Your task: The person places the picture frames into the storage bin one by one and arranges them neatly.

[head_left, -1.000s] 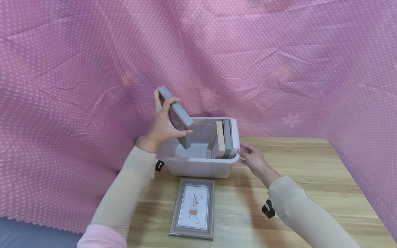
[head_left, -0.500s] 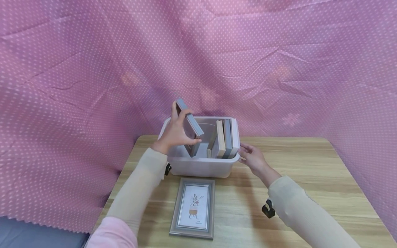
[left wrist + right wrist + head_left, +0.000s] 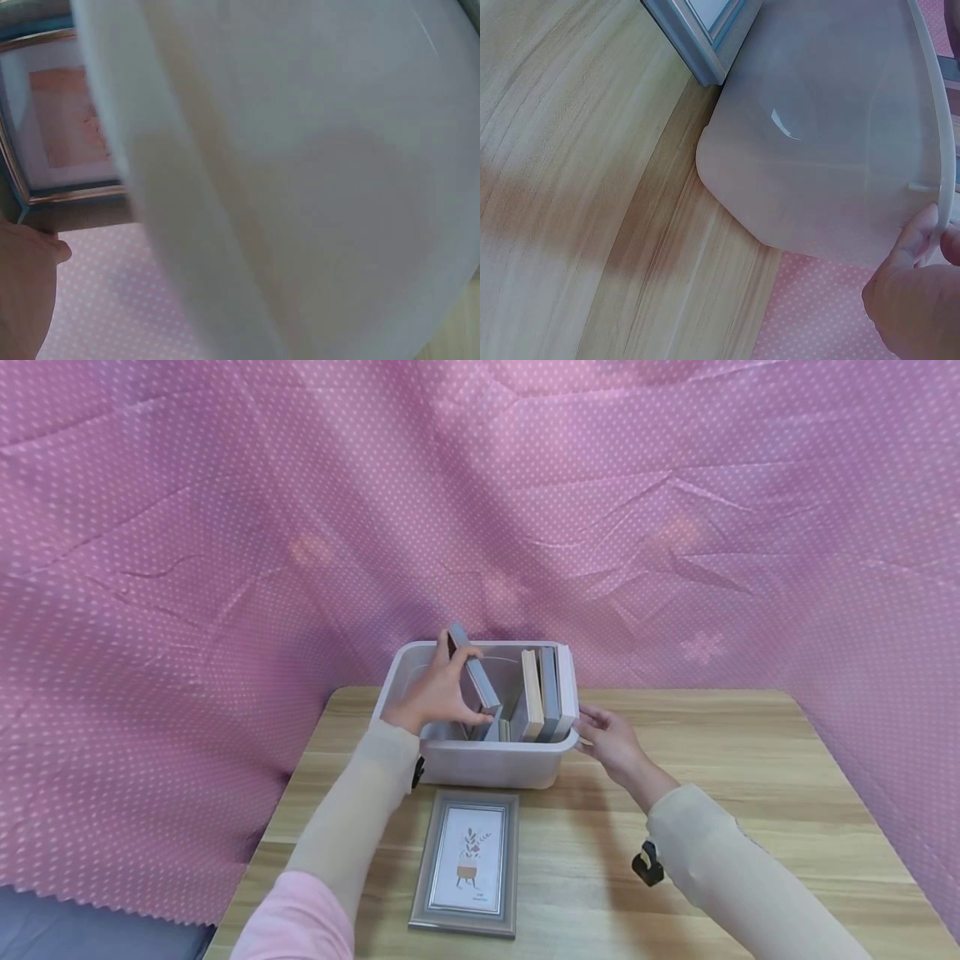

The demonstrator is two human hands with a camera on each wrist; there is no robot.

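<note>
My left hand [image 3: 438, 693] grips a grey picture frame [image 3: 477, 675] by its edges, thumb on the near side and fingers on the far side. The frame is tilted, its lower part inside the white plastic bin [image 3: 487, 766]. In the left wrist view, the held picture frame [image 3: 67, 120] shows an orange print, partly hidden by the bin wall. My right hand [image 3: 611, 745] holds the bin's right rim; the right wrist view shows its fingers [image 3: 915, 236] pinching the rim. Several picture frames [image 3: 532, 697] stand on edge against the bin's right inner wall.
Another picture frame [image 3: 467, 860] with a potted-plant print lies face up on the wooden table [image 3: 720, 760], just in front of the bin. A pink dotted cloth [image 3: 600, 510] hangs behind the table and along its sides.
My left hand has moved right and down, lowering the grey picture frame from above the bin's left side into it. The right hand has stayed at the rim.
</note>
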